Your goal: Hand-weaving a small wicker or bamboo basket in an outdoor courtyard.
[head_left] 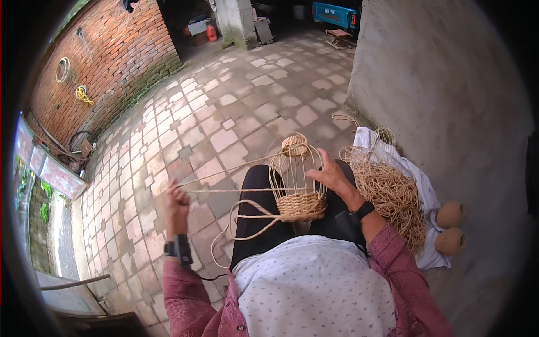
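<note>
A half-woven basket (301, 208) of twisted straw-coloured cord rests across my lap. Bare upright ribs run from its thick woven band to a small woven ring (295, 146) at the far end. Out to the left, my left hand (177, 203) is closed in a fist on a cord (236, 190), whose two taut strands stretch to the basket's ribs. My right hand (335, 178) is at the right side of the ribs, thumb and forefinger spread apart; its other fingers are partly hidden. Looser cord loops (252, 216) hang off the woven band's left side.
To my right, a heap of tan cord (387, 191) lies on a white sack (429, 196) by a grey wall (443, 101). Two round tan pots (451, 214) sit beside it. Paving (196, 140) spreads ahead toward a brick wall (112, 62) and a blue vehicle (335, 13).
</note>
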Demonstrator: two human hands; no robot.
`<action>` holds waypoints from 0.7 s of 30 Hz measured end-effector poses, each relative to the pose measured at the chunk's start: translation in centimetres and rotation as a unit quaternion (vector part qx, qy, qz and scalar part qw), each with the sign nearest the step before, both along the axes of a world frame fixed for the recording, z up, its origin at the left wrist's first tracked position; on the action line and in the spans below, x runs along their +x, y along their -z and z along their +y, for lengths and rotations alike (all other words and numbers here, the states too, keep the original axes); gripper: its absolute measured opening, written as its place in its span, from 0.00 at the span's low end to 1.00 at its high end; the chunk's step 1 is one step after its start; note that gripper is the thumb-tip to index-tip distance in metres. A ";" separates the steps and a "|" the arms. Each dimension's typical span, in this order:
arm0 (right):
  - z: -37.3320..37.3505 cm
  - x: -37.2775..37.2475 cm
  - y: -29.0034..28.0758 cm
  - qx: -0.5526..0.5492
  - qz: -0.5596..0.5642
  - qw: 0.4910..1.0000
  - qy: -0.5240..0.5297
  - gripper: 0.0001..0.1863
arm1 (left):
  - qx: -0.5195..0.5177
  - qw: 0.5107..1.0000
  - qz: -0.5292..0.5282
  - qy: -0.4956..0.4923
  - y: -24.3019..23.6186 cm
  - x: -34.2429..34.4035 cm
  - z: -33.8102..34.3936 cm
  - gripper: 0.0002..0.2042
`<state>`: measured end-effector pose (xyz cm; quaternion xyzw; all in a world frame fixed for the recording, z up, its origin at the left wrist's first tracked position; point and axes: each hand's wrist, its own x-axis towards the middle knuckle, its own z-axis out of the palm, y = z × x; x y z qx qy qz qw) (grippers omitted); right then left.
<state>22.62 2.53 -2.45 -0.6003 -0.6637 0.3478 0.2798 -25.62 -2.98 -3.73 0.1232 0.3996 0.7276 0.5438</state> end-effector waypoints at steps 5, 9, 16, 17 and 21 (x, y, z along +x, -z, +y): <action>0.4 -0.4 1.7 0.007 -0.027 0.997 -0.066 0.52 | -0.094 0.909 0.197 -0.355 -1.5 -17.9 -5.8 0.13; 0.0 0.3 -1.4 -0.012 -0.091 0.995 -0.043 0.45 | -0.001 0.911 0.403 -0.085 -4.9 0.9 -0.2 0.14; 0.1 -0.6 -3.6 -0.006 -0.102 0.991 -0.084 0.40 | 0.085 0.578 0.736 0.343 -5.6 22.1 -3.2 0.17; 0.0 -0.8 -3.4 -0.011 -0.099 0.993 -0.065 0.40 | 0.097 0.590 0.727 0.337 -5.4 22.2 -3.2 0.16; 1.1 -0.3 -1.2 0.011 -0.049 0.997 -0.055 0.39 | 0.085 0.683 0.668 0.283 -4.7 19.5 -3.6 0.13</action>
